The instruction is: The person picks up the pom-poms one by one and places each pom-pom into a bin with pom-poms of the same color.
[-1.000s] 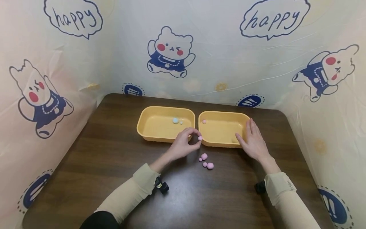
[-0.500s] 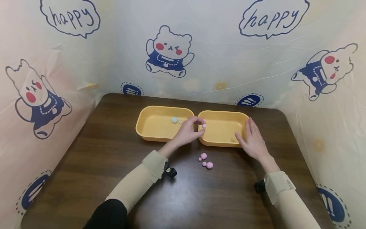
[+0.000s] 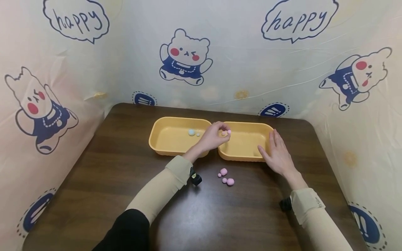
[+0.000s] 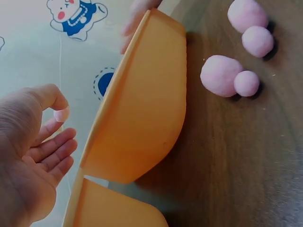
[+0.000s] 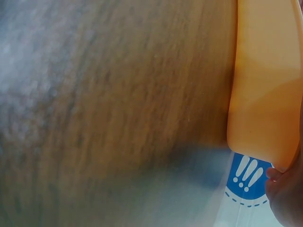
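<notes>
Currently I have the left hand [image 3: 214, 136] positioned above the left end of the right tray [image 3: 245, 143]. Thumb and forefinger form a ring and pinch one small pink ball [image 4: 61, 115] at the tips; the remaining fingers extend loosely, gripping nothing. I judge the fingertip hold to suit so small a part, since it leaves most of the ball exposed and the palm clear of the rim.

A second pink ball [image 3: 223, 133] shows through the finger ring; it appears to lie inside the right tray, at its left end. The right hand [image 3: 277, 153] is flat, fingers straight along the tray's right end, thumb spread toward the near side. It pinches nothing. I read this placement as a brace against sliding; I cannot tell how firmly it presses.

On the tabletop [image 3: 125, 188], near side, two pairs of pink balls lie loose: a far pair [image 3: 223, 171] and a near pair [image 3: 230, 182], each one larger and one smaller ball. This position, presumably, keeps them within easy reach of the left hand. The left tray [image 3: 169, 141] stands just beside the right one and contains a larger pale blue ball [image 3: 191, 132] and a smaller pale blue ball [image 3: 198, 135], apparently grouped by colour.
</notes>
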Demonstrator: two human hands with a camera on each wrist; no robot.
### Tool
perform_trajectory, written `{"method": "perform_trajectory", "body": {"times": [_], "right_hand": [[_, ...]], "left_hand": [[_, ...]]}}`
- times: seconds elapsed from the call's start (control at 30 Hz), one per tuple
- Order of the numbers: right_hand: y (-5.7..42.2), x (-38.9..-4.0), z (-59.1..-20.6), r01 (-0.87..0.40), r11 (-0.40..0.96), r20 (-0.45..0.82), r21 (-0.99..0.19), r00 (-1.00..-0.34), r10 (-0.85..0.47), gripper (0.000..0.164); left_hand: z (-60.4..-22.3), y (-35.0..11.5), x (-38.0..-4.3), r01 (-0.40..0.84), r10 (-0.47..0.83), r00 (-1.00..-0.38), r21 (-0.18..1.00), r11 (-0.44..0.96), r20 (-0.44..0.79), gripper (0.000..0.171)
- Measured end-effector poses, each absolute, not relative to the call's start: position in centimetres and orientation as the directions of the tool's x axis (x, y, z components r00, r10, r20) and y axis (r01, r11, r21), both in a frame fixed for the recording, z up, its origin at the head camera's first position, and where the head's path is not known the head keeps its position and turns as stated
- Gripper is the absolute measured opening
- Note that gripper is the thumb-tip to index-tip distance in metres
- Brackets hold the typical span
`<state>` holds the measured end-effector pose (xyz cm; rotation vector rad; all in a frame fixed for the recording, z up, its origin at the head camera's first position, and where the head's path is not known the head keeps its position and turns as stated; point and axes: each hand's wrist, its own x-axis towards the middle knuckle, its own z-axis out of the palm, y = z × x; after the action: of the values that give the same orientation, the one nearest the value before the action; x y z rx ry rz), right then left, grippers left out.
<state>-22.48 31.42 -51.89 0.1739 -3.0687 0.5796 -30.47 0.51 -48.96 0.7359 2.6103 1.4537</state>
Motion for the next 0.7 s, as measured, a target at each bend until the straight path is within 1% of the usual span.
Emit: {"method": "perform_trajectory", "body": {"times": [0.13,0.23,0.4,0.5,0.63,0.7], "right_hand": [[31.4,-22.5,-51.9,-0.117,0.924,0.039,-0.364,-0.993,-0.11,0.097],[31.4,-22.5,-51.9,-0.117,0.923,0.035,-0.367,-0.993,-0.112,0.097],[31.4,-22.5,-52.0,-0.111,0.925,0.033,-0.362,-0.994,-0.106,0.097],[31.4,-22.5,-52.0,-0.115,0.925,0.04,-0.361,-0.993,-0.107,0.096],[31.3,-22.5,-52.0,-0.121,0.927,0.054,-0.355,-0.993,-0.109,0.096],[31.3,-22.5,-52.0,-0.122,0.928,0.058,-0.352,-0.992,-0.109,0.095]], "left_hand": [[-52.8,1.5,-33.9,0.389,0.41,-0.891,0.797,0.462,0.197,0.028],[-55.4,2.2,-36.3,0.418,0.392,-0.887,0.781,0.464,0.242,0.027],[-55.1,2.5,-36.7,0.433,0.379,-0.887,0.764,0.478,0.265,0.028],[-55.9,2.6,-37.0,0.436,0.352,-0.891,0.757,0.486,0.286,0.026],[-57.0,2.9,-37.4,0.486,0.344,-0.871,0.723,0.491,0.352,0.021],[-56.5,3.1,-37.1,0.5,0.355,-0.863,0.707,0.5,0.359,0.02]]}}
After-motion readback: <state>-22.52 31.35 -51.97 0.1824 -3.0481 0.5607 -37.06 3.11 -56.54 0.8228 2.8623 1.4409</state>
